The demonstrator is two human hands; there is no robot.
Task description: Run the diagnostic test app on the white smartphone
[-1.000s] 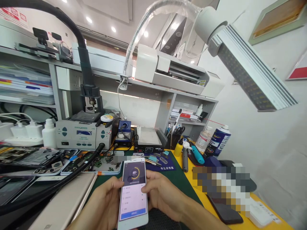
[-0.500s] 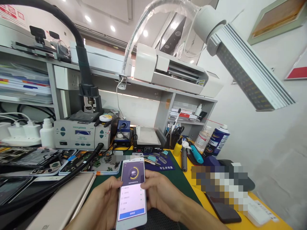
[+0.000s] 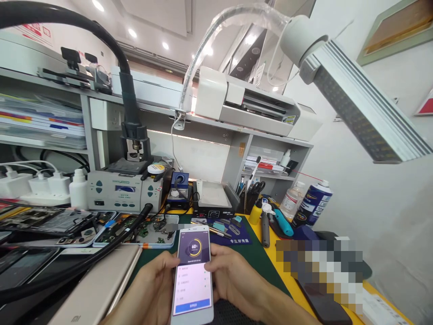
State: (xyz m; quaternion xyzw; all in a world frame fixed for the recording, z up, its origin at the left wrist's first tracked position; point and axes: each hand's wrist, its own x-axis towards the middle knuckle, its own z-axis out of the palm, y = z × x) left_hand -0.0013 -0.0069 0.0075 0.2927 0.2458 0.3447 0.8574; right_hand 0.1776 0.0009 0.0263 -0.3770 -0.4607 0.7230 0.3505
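In the head view, a white-framed smartphone with a lit screen (image 3: pixel 193 275) stands nearly upright above the near edge of the dark green work mat (image 3: pixel 250 257), gripped from both sides. The left hand (image 3: pixel 152 289) is wrapped round its left edge, thumb lying on the glass beside a purple dial reading 60. The right hand (image 3: pixel 233 280) clasps the right edge, fingers curled behind and thumb touching the screen's side.

Just left of the left hand lies a gold-coloured metal phone back (image 3: pixel 98 289), face down, crossed by a thick black hose (image 3: pixel 67 266) that runs toward a light-blue tray of loose circuit boards and parts (image 3: pixel 135 228). Behind the tray stands a grey rework station with a small display (image 3: pixel 123 189), a white plastic bottle (image 3: pixel 78 189) at its side.

Beyond the smartphone, a blue mat (image 3: pixel 233 234) carries tweezers and small tools; a black heating plate with a white top (image 3: pixel 213 201) sits behind it. To the right on the yellow table (image 3: pixel 270 257) lie a teal-handled tool (image 3: pixel 282 223), a blue spray can (image 3: pixel 316 201) and a clear bottle (image 3: pixel 291 201). A dark phone (image 3: pixel 321 307) lies face down near the right forearm. A white LED bar lamp (image 3: pixel 361 104) hangs overhead, and nothing stands between hands and smartphone.
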